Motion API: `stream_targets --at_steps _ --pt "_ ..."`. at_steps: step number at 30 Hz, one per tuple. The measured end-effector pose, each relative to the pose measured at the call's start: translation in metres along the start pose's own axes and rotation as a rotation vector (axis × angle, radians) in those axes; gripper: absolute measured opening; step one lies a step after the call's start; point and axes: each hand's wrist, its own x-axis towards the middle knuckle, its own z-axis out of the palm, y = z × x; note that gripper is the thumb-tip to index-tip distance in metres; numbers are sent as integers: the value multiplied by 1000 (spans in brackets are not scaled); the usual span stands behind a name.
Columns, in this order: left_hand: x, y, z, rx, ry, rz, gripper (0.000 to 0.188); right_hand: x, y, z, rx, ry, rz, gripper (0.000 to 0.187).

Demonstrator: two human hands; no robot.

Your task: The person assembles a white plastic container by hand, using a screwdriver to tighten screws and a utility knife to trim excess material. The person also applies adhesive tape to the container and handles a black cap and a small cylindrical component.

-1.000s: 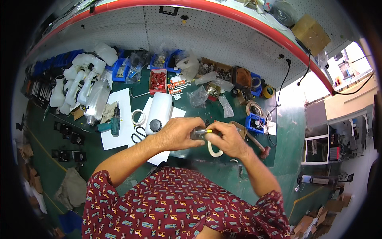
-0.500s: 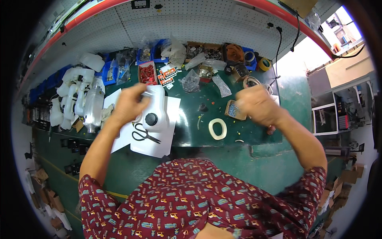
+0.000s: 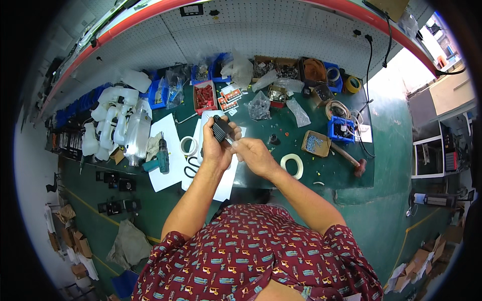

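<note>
In front of me, over white paper, my left hand [image 3: 213, 148] is wrapped round a black ribbed part [image 3: 221, 129], held tilted with a small pale tip toward the right. My right hand [image 3: 253, 154] pinches at that tip; whatever lies between its fingers is too small to make out. Behind the left hand lies a white plastic tank [image 3: 208, 115], mostly covered by it. Scissors [image 3: 190, 168] with black handles show in part beside the left forearm. A roll of white tape [image 3: 189, 146] lies left of the hand, next to a teal power drill [image 3: 162, 156].
White plastic tanks [image 3: 113, 113] crowd the bench's left. Along the back stand a box of red parts [image 3: 204, 95], blue bins and plastic bags. To the right are a cream ring [image 3: 291, 166], a box of small bluish pieces [image 3: 316, 144], a blue crate [image 3: 340, 129] and a hammer [image 3: 351, 158].
My hands were apart, the right one over the right side of the bench. They have come together at the black ribbed part, now in my left hand. The view has shifted.
</note>
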Motion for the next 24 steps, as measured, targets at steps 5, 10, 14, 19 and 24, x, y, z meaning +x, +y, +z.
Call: stream_targets --at_steps 5,10,14,19,24 --pt "-7 -23 -26 28 213 -4 45 -11 29 16 153 -18 166 36" --pt "-16 -34 -47 4 314 -51 37 -21 70 27 201 -17 161 32" --pt "-21 -42 -45 8 447 -40 33 -30 70 33 7 61 48 30" --pt "18 45 -143 2 453 370 31 -109 74 -19 -233 43 -55 25" --pt "-4 11 -82 308 278 237 30 -130 171 -137 -976 442 359 34"
